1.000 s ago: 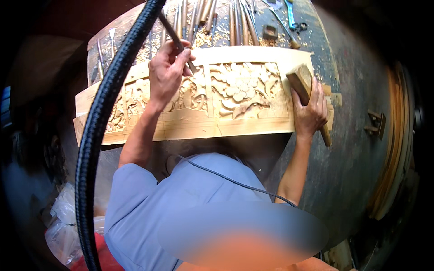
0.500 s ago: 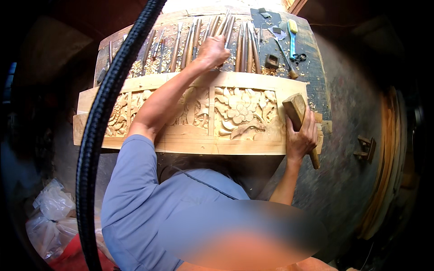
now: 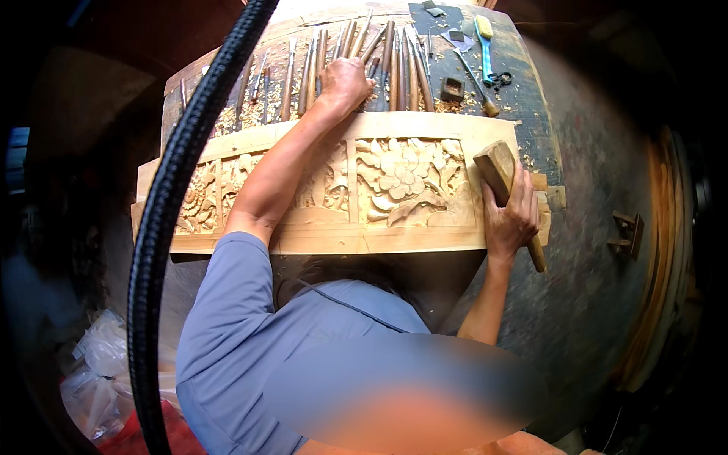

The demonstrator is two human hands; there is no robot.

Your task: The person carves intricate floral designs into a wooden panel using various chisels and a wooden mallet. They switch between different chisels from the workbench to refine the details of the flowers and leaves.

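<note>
no readable text, no legible labels, numbers or signs

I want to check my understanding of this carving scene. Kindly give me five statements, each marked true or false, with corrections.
1. The right hand grips a wooden mallet. True.
2. The carved wooden board shows a flower in relief. True.
3. The left hand lies on that flower. False: it is beyond the board, at the row of carving chisels.
4. Wood shavings are scattered among the chisels. True.
5. The brush beyond the board has a red handle. False: its handle is blue.
</note>
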